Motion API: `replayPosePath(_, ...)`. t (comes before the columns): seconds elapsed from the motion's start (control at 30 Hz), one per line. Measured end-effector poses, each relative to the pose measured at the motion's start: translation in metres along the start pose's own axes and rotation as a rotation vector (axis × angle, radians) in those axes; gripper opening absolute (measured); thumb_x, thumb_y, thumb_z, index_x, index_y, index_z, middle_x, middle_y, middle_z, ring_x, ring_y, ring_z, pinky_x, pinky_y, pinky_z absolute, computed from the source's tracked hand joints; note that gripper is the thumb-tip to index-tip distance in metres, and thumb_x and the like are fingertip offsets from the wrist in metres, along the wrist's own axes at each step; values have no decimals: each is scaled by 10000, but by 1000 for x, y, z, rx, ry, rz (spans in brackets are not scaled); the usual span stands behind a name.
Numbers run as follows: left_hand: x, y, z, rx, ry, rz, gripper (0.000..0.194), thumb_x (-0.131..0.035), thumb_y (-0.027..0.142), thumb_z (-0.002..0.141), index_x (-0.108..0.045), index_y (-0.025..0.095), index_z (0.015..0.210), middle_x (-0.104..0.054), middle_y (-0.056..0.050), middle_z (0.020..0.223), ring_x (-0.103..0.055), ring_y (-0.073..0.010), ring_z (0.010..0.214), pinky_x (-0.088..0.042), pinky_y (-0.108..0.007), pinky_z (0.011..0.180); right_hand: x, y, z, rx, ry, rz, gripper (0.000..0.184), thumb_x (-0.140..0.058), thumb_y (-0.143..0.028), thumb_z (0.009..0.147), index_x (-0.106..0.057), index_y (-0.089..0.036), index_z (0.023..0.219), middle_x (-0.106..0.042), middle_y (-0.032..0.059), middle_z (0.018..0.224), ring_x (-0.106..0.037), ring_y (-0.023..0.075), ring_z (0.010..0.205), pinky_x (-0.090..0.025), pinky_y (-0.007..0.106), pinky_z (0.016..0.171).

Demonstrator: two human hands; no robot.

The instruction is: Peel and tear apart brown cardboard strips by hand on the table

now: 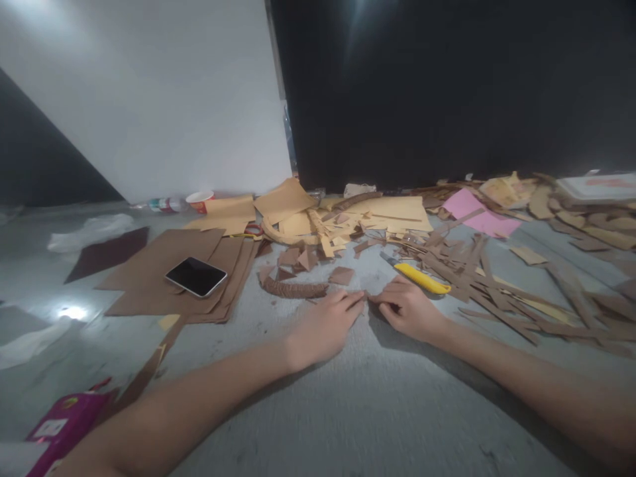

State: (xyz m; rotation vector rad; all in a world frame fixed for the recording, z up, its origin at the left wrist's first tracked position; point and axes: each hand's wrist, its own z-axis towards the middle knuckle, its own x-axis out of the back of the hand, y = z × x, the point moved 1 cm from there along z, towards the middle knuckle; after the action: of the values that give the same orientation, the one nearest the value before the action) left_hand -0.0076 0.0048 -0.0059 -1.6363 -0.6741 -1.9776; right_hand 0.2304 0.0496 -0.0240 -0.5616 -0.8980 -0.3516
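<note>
My left hand [325, 326] rests on the grey surface, its fingers pressed together at one end of a small brown piece [367, 296]. At the other end, my right hand [410, 309] pinches the same piece between thumb and fingers; most of it is hidden by the fingertips. Just beyond my left hand lies a curved brown piece [293, 288] made of many narrow ridges. A loose brown scrap [342, 275] sits beyond the fingertips. Past my right hand is a yellow utility knife [422, 278] with its blade end pointing away to the left.
Brown sheets [149, 278] are stacked at the left with a phone [196, 276] on top. Brown strips [491, 291] are heaped at the right near a pink sheet [481, 212]. Tan sheets [285, 202] and a paper cup [200, 201] stand farther back. A purple package [67, 424] lies near left.
</note>
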Motion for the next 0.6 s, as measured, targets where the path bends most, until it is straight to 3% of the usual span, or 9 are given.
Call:
replayPosePath(0.23, 3, -1, 1, -85, 26, -39, 432, -409, 89, 1060, -602, 154, 1441, -659, -119, 1459, -591, -257, 1352, -426, -430, 1233, -2, 0, 4, 1, -67, -84, 350, -491, -108, 1019, -806, -207, 1136, -708, 42, 779, -640, 193, 733, -408, 358, 779)
replayPosePath(0.4, 3, -2, 0, 14, 88, -70, 532, -392, 34, 1018, -526, 132, 1523, -601, -135, 1522, -505, -270, 1444, -422, -461, 1248, 1, -5, 6, 18, -98, -72, 331, -502, -111, 1009, -797, -211, 1121, -678, 41, 803, -615, 192, 744, -386, 362, 786)
replayPosePath(0.6, -2, -4, 0, 25, 107, -64, 462, -436, 86, 1042, -593, 129, 1474, -630, -147, 1487, -499, -275, 1448, -432, -472, 1250, 5, -11, 8, 8, -121, -66, 214, -580, -233, 1048, -760, -206, 1162, -718, 55, 885, -647, 209, 817, -401, 376, 809)
